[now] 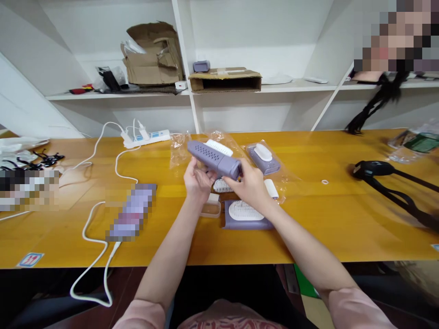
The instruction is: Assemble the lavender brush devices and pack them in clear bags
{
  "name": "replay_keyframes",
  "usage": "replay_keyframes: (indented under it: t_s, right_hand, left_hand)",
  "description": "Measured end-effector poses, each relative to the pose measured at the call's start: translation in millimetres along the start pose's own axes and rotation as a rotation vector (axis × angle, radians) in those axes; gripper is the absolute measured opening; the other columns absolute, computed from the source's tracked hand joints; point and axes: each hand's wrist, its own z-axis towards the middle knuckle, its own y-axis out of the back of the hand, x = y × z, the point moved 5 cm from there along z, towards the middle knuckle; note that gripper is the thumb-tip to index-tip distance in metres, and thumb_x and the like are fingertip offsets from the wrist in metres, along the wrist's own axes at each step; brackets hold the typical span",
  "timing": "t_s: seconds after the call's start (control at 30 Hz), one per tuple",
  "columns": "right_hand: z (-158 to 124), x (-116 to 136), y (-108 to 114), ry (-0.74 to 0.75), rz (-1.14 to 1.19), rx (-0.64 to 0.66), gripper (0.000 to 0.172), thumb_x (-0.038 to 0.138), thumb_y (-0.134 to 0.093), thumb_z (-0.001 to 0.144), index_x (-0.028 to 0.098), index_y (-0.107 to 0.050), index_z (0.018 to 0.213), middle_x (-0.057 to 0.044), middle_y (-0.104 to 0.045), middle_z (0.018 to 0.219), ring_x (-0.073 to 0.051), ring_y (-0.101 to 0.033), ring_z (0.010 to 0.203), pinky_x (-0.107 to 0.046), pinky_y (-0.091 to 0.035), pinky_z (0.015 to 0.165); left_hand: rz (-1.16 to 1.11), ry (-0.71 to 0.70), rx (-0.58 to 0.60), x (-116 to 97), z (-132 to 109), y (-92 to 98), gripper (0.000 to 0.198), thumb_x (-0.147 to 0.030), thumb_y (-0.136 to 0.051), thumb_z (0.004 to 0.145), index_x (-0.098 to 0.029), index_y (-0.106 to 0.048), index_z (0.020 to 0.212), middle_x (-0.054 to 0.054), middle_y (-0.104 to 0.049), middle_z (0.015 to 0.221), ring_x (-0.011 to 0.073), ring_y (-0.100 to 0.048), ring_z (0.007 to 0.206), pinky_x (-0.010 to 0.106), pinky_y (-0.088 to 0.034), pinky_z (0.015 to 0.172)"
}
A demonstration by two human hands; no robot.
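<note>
My left hand [199, 181] and my right hand [249, 183] both hold a purple perforated plastic case [213, 157] above the yellow wooden table [325, 228]. My left hand cradles its underside, and my right hand grips its near end. A white bristled brush piece [218, 147] shows behind the case. Below my hands lie a white bristle brush [222, 185], a small transparent container [210, 208], and a white brush on a purple base [245, 214]. To the right, a purple tray with a white pad [263, 157] lies on a plastic bag.
A white power strip [146, 138] with white cables lies at the table's back left. A black stand [373, 169] lies at the right. Plastic bags lie at both ends. White shelves [260, 89] behind hold cardboard boxes [152, 57]. A person's blurred figure stands at the top right.
</note>
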Motion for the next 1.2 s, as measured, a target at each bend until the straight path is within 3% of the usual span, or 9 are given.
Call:
replay_keyframes:
  t_s: [0.07, 0.13, 0.23, 0.33, 0.47, 0.63, 0.8, 1.03, 1.2]
  right_hand:
    - [2.1, -4.2, 0.2, -0.139, 0.349, 0.051, 0.038, 0.036, -0.063, 0.072, 0.019, -0.049, 0.103, -0.007, -0.064, 0.094, -0.022, -0.064, 0.076, -0.036, -0.050, 0.070]
    - [0.4, -4.7, -5.4, -0.268, 0.655, 0.199, 0.038, 0.039, -0.062, 0.073, 0.021, -0.048, 0.102, -0.005, -0.064, 0.093, -0.017, -0.064, 0.065, -0.032, -0.051, 0.064]
    - [-5.5, -6.0, -11.3, -0.414, 0.827, 0.361, 0.036, 0.037, -0.065, 0.071, 0.022, -0.050, 0.100, -0.002, -0.064, 0.088, -0.014, -0.063, 0.065, -0.028, -0.050, 0.062]
    - [-4.7, -13.9, -8.0, -0.450, 0.829, 0.289, 0.037, 0.028, -0.071, 0.062, 0.022, -0.052, 0.092, 0.001, -0.060, 0.081, -0.013, -0.060, 0.070, -0.025, -0.049, 0.060]
    - [2.3, -24.5, -2.3, -0.390, 0.721, 0.191, 0.037, 0.018, -0.072, 0.052, 0.019, -0.052, 0.083, 0.006, -0.054, 0.068, -0.011, -0.052, 0.062, -0.023, -0.044, 0.056]
    - [2.3, -29.7, -5.1, -0.356, 0.564, 0.339, 0.032, 0.014, -0.071, 0.052, 0.015, -0.060, 0.081, 0.004, -0.059, 0.069, -0.012, -0.053, 0.063, -0.024, -0.043, 0.059]
    - [-5.5, -24.9, -11.2, -0.377, 0.560, 0.435, 0.029, 0.017, -0.072, 0.053, 0.015, -0.063, 0.080, 0.003, -0.059, 0.064, -0.011, -0.053, 0.057, -0.023, -0.041, 0.054]
    - [5.1, -31.5, -6.3, -0.273, 0.582, 0.169, 0.025, 0.020, -0.071, 0.053, 0.014, -0.062, 0.075, 0.004, -0.057, 0.061, -0.011, -0.050, 0.055, -0.024, -0.040, 0.054]
    - [7.3, -39.2, -4.7, -0.280, 0.613, 0.068, 0.020, 0.021, -0.069, 0.054, 0.014, -0.061, 0.070, 0.004, -0.057, 0.059, -0.010, -0.049, 0.054, -0.024, -0.039, 0.054]
  left_hand:
    - [0.033, -0.025, 0.049, 2.7, 0.2, -0.7, 0.034, -0.044, -0.051, 0.081, -0.022, -0.059, 0.105, 0.005, -0.068, 0.097, 0.0209, -0.064, 0.092, 0.035, -0.051, 0.081]
    - [0.040, -0.054, 0.101, 5.6, 0.2, -2.2, 0.033, -0.041, -0.055, 0.080, -0.019, -0.060, 0.103, 0.006, -0.067, 0.100, 0.0212, -0.063, 0.095, 0.034, -0.050, 0.083]
    - [0.022, -0.098, 0.075, 7.0, 1.1, -0.3, 0.028, -0.037, -0.057, 0.078, -0.017, -0.061, 0.098, 0.007, -0.068, 0.099, 0.0205, -0.062, 0.097, 0.033, -0.049, 0.085]
    - [0.022, -0.154, 0.024, 4.1, 2.0, 2.7, 0.026, -0.033, -0.061, 0.075, -0.019, -0.060, 0.096, 0.005, -0.067, 0.100, 0.0199, -0.061, 0.101, 0.032, -0.047, 0.087]
    - [0.035, -0.168, 0.009, 2.6, 0.6, 3.5, 0.032, -0.027, -0.068, 0.066, -0.019, -0.060, 0.096, 0.003, -0.067, 0.095, 0.0180, -0.062, 0.094, 0.031, -0.047, 0.086]
    - [0.135, -0.222, 0.061, 0.3, -5.7, 1.2, 0.045, -0.024, -0.073, 0.057, -0.020, -0.060, 0.100, 0.001, -0.067, 0.084, 0.0183, -0.062, 0.087, 0.031, -0.048, 0.083]
    - [0.214, -0.240, 0.114, -3.9, -8.8, -1.2, 0.052, -0.024, -0.075, 0.059, -0.024, -0.058, 0.108, 0.001, -0.068, 0.089, 0.0214, -0.061, 0.099, 0.033, -0.046, 0.089]
    - [0.211, -0.214, 0.150, 5.5, -18.2, -14.2, 0.054, -0.031, -0.067, 0.072, -0.032, -0.049, 0.123, 0.003, -0.057, 0.125, 0.0203, -0.054, 0.113, 0.032, -0.047, 0.088]
    - [0.347, -0.152, 0.083, 26.5, -21.4, -12.6, 0.039, -0.032, -0.064, 0.075, -0.024, -0.057, 0.113, 0.005, -0.061, 0.119, 0.0199, -0.059, 0.103, 0.031, -0.049, 0.082]
